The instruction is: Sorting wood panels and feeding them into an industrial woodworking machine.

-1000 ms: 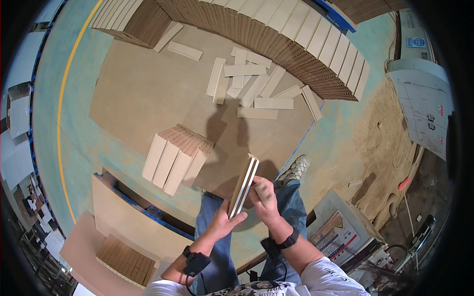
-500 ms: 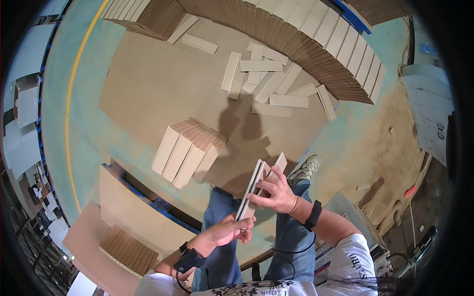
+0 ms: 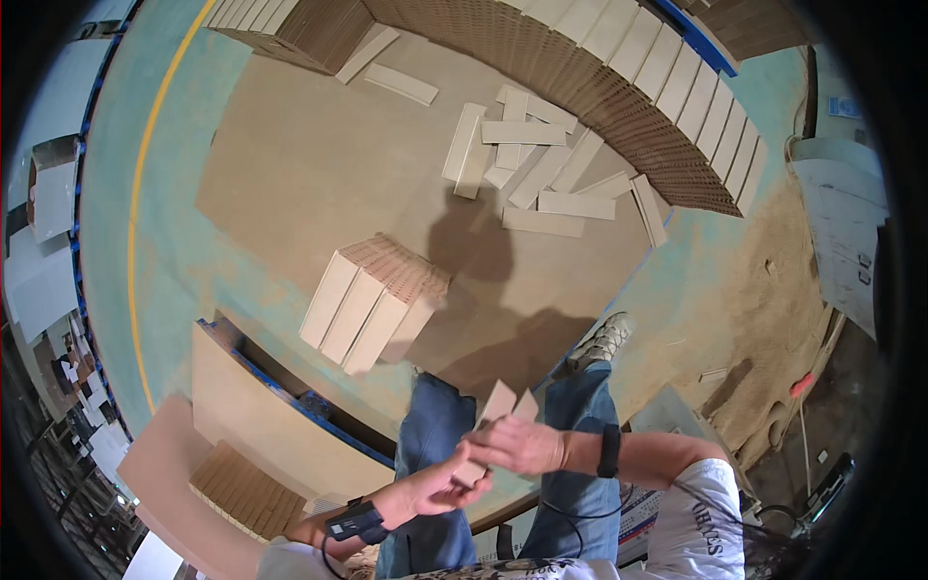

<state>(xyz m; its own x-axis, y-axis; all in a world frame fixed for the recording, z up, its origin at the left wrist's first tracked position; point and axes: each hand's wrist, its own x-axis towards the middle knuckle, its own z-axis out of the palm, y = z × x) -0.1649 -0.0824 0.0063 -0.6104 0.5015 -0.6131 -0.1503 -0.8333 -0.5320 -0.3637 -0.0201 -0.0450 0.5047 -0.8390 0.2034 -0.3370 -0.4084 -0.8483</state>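
In front of my knees, both hands hold a few short beige wooden planks [image 3: 496, 402]. My left hand [image 3: 443, 489] is closed around their lower end, thumb and fingers on the edges. Laid across the middle, my right hand [image 3: 517, 445] is closed on them from the right and hides much of their length. A second plank end [image 3: 526, 406] sticks out beyond the right fingers, slightly apart from the first. How many planks there are is hidden by the fingers.
A stacked block of planks [image 3: 360, 319] stands ahead to the left. Loose planks [image 3: 523, 133] lie heaped on the brown sheet [image 3: 319, 164], before a long curved row of stacks [image 3: 619, 106]. At lower left are a blue-edged board [image 3: 261, 406] and more stacked slats [image 3: 246, 490].
Both hands have come lower and closer to my body with the planks, which now appear foreshortened. My right hand has slid down nearer the left. The view has shifted slightly.
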